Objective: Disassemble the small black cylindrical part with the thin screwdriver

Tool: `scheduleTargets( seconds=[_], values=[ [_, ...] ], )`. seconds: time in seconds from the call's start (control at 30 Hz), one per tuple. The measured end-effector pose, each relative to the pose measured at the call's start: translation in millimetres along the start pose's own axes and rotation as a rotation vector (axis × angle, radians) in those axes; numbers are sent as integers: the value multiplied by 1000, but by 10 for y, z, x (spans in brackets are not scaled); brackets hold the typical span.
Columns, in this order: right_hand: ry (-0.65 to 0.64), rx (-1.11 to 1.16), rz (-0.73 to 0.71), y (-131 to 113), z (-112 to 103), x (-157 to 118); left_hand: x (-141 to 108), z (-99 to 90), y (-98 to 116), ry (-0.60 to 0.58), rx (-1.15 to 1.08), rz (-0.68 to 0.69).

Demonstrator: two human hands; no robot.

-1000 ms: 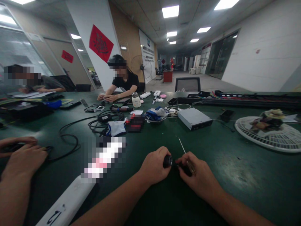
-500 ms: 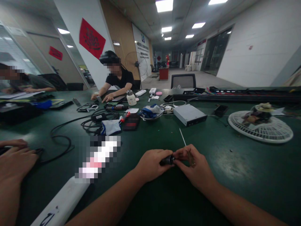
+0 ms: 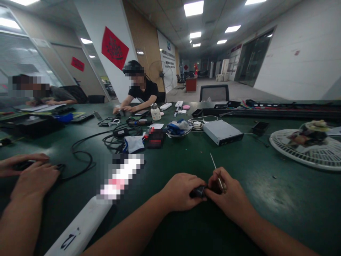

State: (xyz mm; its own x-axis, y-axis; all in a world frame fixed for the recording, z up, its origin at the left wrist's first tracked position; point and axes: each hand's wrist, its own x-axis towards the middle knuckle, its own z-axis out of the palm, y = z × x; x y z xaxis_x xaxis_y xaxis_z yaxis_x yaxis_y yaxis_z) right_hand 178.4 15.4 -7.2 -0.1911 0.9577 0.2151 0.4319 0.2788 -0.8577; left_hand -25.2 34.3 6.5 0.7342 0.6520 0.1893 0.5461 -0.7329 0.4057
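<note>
Wrapped round a small black cylindrical part (image 3: 198,191), my left hand (image 3: 182,192) is closed near the middle front of the green table (image 3: 165,163). My right hand (image 3: 229,188) meets it from the right, its thumb and forefinger at the end of the black part. A screwdriver (image 3: 221,184) with a translucent amber handle is held in the fingers of my right hand, its thin metal shaft pointing up and away. What lies between the fingertips is too small to make out.
Left of my arm lies a long white device (image 3: 80,224). A co-worker's hands (image 3: 37,174) hold a black cable. Farther off are a grey disc drive (image 3: 223,131), a white fan grille (image 3: 301,153), cloths and coiled cable (image 3: 121,133).
The view has turned left, so the scene appears shifted right. The screwdriver in my right hand has tilted, showing more of its handle. The black part has turned slightly in my left hand.
</note>
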Motion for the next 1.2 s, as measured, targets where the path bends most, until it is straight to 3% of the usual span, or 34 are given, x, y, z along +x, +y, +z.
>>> scheduleTargets(
  seconds=[0.13, 0.33, 0.57, 0.7, 0.9, 1.1, 1.2],
  values=[
    [-9, -61, -13, 0, 6, 4, 3, -14, 36, 7, 14, -28],
    [17, 88, -51, 10, -47, -37, 20, 19, 7, 160, 15, -238],
    [43, 329, -378, 15, -124, -87, 34, 26, -33, 281, 8, -437],
    [5, 313, -349, -51, -123, -83, 27, 36, -41, 280, 22, -406],
    [-152, 195, -333, -91, -134, -72, 25, 39, -39, 235, 37, -341],
    [-23, 104, -386, -108, -139, -77, 29, 35, -45, 236, 28, -331],
    [-72, 120, -444, -135, -139, -85, 28, 38, -51, 209, 43, -302]
  ],
)
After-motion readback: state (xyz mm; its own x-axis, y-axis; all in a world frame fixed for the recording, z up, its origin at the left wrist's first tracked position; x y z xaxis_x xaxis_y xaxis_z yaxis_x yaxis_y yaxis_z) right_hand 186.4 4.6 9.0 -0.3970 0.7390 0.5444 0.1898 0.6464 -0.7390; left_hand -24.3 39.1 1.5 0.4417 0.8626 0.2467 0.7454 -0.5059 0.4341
